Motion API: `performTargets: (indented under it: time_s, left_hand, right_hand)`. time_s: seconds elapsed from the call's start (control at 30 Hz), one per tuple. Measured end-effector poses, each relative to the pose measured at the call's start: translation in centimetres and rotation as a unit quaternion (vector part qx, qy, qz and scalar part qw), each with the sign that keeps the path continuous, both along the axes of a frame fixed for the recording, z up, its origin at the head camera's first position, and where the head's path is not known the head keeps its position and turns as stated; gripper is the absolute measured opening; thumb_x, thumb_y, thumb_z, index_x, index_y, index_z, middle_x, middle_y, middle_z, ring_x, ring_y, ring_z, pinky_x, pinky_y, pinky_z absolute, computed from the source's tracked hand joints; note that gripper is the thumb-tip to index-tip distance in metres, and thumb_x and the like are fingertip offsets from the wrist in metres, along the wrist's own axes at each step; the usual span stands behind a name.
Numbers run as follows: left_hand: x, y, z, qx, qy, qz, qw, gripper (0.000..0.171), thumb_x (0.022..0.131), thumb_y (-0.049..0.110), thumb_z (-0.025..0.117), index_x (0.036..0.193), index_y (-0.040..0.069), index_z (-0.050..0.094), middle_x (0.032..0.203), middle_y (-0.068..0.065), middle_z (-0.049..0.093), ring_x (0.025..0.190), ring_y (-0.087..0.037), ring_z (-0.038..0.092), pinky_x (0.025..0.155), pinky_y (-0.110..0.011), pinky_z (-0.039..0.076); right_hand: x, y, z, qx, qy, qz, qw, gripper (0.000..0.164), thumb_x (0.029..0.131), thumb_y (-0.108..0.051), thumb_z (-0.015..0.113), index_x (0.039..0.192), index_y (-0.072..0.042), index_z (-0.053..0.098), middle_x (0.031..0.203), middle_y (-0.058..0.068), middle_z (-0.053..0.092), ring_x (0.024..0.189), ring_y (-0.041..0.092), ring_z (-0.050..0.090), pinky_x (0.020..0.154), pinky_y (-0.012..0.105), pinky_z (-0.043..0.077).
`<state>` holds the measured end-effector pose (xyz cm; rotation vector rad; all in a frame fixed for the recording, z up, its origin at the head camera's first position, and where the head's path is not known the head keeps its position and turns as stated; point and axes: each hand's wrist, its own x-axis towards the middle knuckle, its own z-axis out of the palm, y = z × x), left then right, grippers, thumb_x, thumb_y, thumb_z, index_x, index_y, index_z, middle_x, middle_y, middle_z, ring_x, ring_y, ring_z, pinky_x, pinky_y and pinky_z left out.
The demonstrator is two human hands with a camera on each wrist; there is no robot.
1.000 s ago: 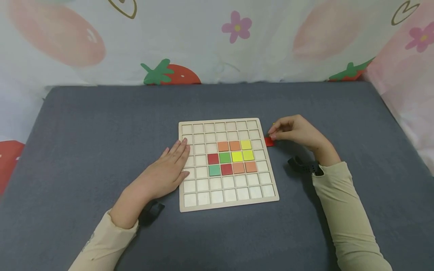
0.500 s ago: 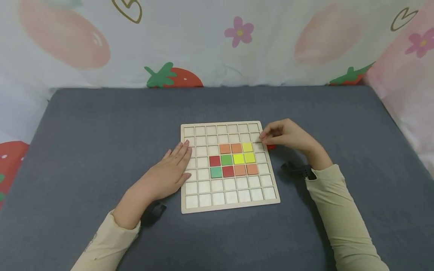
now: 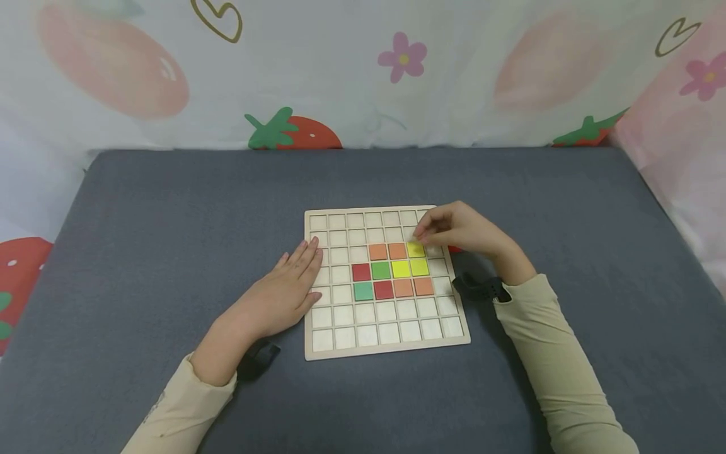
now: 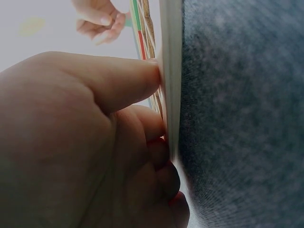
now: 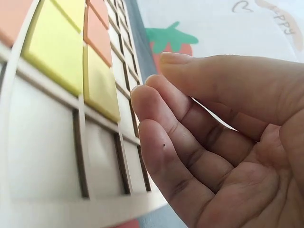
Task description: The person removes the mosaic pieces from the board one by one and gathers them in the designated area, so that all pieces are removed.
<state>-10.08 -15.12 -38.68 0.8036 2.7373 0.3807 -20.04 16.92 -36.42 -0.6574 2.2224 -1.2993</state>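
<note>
A wooden grid board [image 3: 388, 350] lies on the table, with red, green, orange and yellow square tiles in its middle cells. My left hand [image 3: 286, 293] rests along the board's left side, fingers straight. Over the board's upper right part, my right hand [image 3: 467, 232] brings thumb and index finger together in a pinch, right by the upper yellow tile [image 3: 416, 250]. In the left wrist view a small green tile [image 4: 128, 20] shows at the right hand's fingertips. The right wrist view shows the curled fingers [image 5: 159, 137], with the green tile hidden there.
Something red [image 3: 455, 249] peeks out beyond the board's right edge, partly behind the right hand. The dark grey tabletop [image 3: 198, 189] surrounds the board. A patterned curtain [image 3: 363, 75] hangs behind its far edge.
My right hand has moved left, from beside the board's right edge to above its upper right cells. The left hand keeps its place on the board.
</note>
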Motion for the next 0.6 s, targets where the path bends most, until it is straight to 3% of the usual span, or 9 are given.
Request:
performTargets:
  time_s: [0.6]
  left_hand:
    - [0.2,0.0,0.0,0.001,0.004,0.001,1.0,0.062,0.099,0.023,0.046,0.146,-0.008,0.019,0.155,-0.021,0.007,0.143,-0.032,0.005,0.113,-0.048,0.014]
  right_hand:
    - [-0.5,-3.1,-0.6,-0.01,0.025,0.054,0.998,0.007,0.084,0.0,0.069,0.091,0.002,0.068,0.087,0.011,0.068,0.079,0.025,0.064,0.074,0.029,0.052]
